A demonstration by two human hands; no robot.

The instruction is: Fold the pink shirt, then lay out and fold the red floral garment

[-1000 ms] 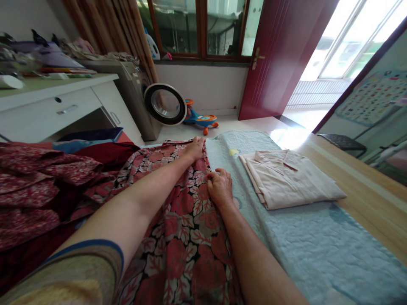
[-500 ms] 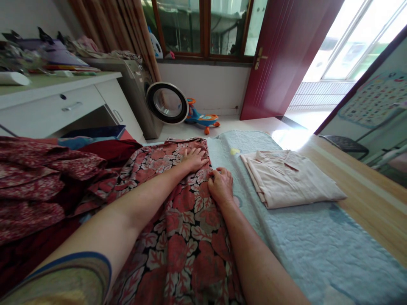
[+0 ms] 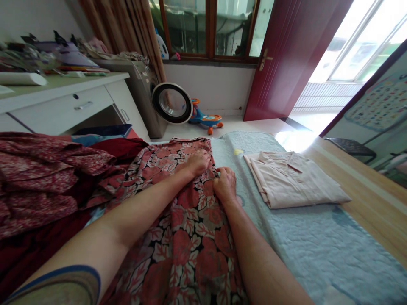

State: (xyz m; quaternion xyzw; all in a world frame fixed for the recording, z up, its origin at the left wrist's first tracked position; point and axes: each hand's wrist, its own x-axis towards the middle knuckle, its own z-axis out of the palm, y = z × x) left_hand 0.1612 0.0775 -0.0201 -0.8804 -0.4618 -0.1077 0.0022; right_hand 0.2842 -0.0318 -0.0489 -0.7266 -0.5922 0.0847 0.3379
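Note:
A red floral garment with black and grey leaves lies lengthwise in front of me. My left hand is closed on its upper part, near the right edge. Just below and to the right, my right hand has its fingers curled onto the garment's right edge. A folded cream shirt rests to the right on a pale blue quilted cloth. Heaped at the left is a pile of dark red patterned clothes.
A white desk holding clutter stands at the left. Beyond are a washing machine with its round door swung out, a blue and orange ride-on toy and a red door. Wooden surface shows at the right.
My left hand has gone from lying spread on the floral garment to closed fingers on it. My right hand stays at the garment's edge. The whole view has shifted slightly.

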